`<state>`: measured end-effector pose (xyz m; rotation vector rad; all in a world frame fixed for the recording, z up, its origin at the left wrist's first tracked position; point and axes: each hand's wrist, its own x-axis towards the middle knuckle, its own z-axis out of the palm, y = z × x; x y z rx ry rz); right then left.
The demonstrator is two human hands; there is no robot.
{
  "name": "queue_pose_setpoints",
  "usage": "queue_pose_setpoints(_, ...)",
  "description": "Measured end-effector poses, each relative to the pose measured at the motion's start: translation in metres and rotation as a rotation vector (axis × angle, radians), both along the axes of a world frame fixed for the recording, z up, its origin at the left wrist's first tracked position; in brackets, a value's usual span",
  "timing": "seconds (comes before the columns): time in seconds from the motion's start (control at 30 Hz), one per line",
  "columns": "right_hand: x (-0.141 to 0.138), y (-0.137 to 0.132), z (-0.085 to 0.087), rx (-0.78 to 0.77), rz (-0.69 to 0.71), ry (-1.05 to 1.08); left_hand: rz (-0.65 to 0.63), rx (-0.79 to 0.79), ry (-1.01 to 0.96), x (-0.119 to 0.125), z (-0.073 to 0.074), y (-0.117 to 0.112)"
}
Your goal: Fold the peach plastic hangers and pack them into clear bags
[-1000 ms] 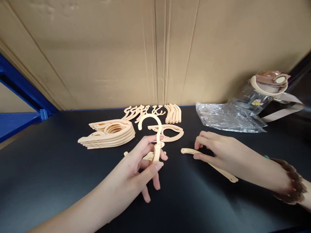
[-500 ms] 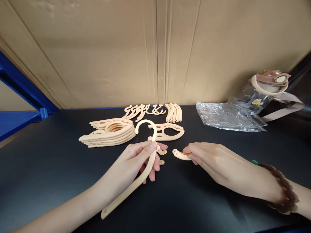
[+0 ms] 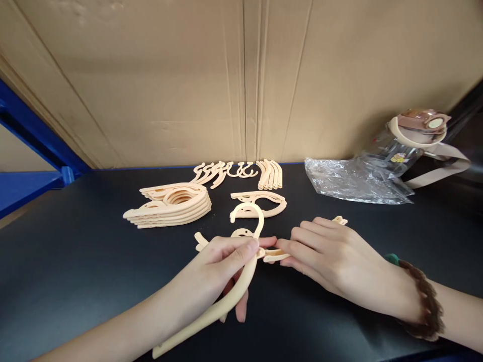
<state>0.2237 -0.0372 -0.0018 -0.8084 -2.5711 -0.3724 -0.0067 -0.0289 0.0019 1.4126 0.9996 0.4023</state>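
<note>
Pinched between the thumb and fingers of my left hand is a cream plastic hanger hook piece, its curved hook upward and its long arm slanting down toward me. My right hand grips a shorter hanger arm piece; its near end meets the joint of the hook piece, but whether they are locked together I cannot tell. The far tip of that arm shows past my knuckles. Behind my left hand lies another cream hanger part, mostly hidden.
A stack of cream hanger frames lies left, with one folded frame at centre. Loose hooks and short arms line the back. To the right are a clear plastic bag and a strapped bottle. Cardboard stands behind.
The hook piece in my left hand has shifted right and toward me. My right hand has brought the arm piece left and down, until its end meets the hook piece's joint.
</note>
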Motion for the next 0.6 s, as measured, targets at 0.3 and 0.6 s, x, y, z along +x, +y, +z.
queue_pose_setpoints(0.3, -0.0011, -0.0004, -0.0002, 0.105, -0.004, -0.016, 0.002, -0.062, -0.009, 0.0001, 0.0075, 0.0055)
queue_pose_setpoints(0.6, -0.0030, -0.0053, 0.0022, 0.082, 0.000, -0.012, 0.057, -0.044, -0.076, 0.0021, 0.0069, 0.0023)
